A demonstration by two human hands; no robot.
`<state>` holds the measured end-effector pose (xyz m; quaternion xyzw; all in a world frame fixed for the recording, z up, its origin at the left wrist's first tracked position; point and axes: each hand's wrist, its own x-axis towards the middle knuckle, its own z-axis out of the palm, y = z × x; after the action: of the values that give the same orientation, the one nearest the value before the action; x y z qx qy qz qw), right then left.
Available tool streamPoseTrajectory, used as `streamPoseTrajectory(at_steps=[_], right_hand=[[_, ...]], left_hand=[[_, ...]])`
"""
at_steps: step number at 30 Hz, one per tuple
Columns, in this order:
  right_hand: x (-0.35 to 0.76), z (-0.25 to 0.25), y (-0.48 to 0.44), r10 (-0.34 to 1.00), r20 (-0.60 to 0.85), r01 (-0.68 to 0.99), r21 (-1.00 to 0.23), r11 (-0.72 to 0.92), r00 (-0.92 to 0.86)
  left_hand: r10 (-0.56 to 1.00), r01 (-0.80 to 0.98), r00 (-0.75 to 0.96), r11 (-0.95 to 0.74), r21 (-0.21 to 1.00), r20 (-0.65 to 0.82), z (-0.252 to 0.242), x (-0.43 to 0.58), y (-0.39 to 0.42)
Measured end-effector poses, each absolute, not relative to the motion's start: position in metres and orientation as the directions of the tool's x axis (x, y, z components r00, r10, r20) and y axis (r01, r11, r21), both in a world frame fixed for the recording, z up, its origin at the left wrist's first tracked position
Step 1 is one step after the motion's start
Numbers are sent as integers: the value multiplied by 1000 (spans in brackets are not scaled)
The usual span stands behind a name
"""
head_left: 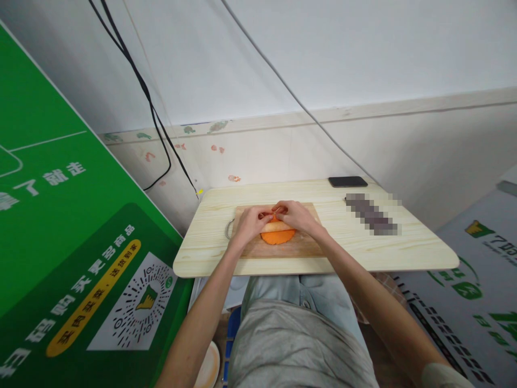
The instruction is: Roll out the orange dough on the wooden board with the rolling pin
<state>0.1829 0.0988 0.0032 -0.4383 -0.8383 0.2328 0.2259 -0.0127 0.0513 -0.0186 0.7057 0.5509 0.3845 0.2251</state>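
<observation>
A flat, rounded sheet of orange dough [278, 237] lies on a wooden cutting board [299, 249]. Across its middle rests a pale tan cylinder [278, 227], its kind too small to tell. My left hand [252, 221] is at the left far edge of the dough, thumb and fingers pinched together. Opposite it, my right hand [297, 215] bends over the right far edge, its fingertips also pinched close to the left ones. Orange dough shows between the fingertips, just beyond the cylinder. The hands partly cover the far edge.
The board lies on a pale wood-grain table [205, 226]; a metal ring handle [228, 229] sticks out at its left. A black phone [348, 182] and a pixelated dark object [371, 214] lie to the right. A green panel [133, 231] stands at the left; cables hang along the wall.
</observation>
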Motion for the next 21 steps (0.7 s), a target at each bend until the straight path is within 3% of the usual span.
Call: streamPoseTrajectory(at_steps=[11,21], right_hand=[[184,-10,107,853,199,515,-723,461,-483],[184,-1,103,832,221,544,-667,509,-508]], left_hand=[[939,667,210,-342,662,274,-17,-15,62],[936,730,282,-352,587,210,-17,-19,71]])
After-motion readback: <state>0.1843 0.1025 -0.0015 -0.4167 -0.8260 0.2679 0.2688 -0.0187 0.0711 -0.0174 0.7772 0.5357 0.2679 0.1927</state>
